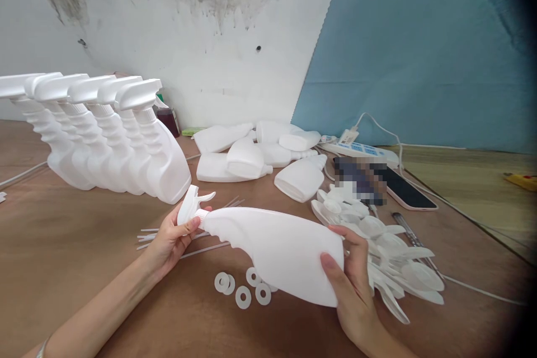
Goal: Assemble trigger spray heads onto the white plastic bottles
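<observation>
A white spray bottle (277,246) lies sideways in the air between my hands, its neck to the left and its base to the right. My left hand (171,238) is closed around the collar of the white trigger sprayer head (188,205), which sits at the bottle's neck. Whether the head is fully screwed on I cannot tell. Wrapped around the base end is my right hand (352,279), thumb on the near face. Under the bottle are several white ring washers (243,297), and thin white tubes (205,249) lie behind my left hand.
Upright bottles with sprayer heads (159,170) stand in a row at left. Several headless bottles (247,159) lie at the back. Loose sprayer parts (386,246) are piled right, near a phone (405,185), a tweezers-like tool (413,238) and a power strip (361,151).
</observation>
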The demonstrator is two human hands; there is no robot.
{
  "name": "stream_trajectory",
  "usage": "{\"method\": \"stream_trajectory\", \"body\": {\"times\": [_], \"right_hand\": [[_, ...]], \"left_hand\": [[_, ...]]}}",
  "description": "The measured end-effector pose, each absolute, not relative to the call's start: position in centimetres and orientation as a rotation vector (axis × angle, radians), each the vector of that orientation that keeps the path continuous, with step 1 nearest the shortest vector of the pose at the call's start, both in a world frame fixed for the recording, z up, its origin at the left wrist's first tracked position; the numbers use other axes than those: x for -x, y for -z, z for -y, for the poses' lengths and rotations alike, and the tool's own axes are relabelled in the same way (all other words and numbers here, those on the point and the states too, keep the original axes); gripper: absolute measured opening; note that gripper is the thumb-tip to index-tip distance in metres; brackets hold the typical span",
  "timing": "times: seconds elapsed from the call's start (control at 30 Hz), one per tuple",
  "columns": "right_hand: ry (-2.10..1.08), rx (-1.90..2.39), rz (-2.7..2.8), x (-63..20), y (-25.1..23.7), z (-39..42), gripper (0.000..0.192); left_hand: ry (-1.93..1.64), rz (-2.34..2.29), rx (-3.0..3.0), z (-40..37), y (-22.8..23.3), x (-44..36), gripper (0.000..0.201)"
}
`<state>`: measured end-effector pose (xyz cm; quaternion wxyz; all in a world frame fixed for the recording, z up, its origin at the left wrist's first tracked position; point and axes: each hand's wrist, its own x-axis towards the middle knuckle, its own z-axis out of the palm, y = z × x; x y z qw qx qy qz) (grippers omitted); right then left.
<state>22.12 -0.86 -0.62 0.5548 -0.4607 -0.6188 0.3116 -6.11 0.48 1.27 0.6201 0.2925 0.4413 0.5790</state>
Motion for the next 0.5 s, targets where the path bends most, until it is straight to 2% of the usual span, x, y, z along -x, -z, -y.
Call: {"method": "stream_trajectory", "body": {"times": [0.3,0.5], "right_hand": [[-1.018,1.415,1.206,-20.5,-0.9,1.6,0.043],[-1.256,1.34,1.216,-20.8,-0.2,1.4,0.054]], "left_hand": [[-1.333,-1.066,-0.771,-0.6,-1.7,6.5,0.048],[-1.596,-1.088,-1.048,0.1,-4.4,5.3,0.042]]}}
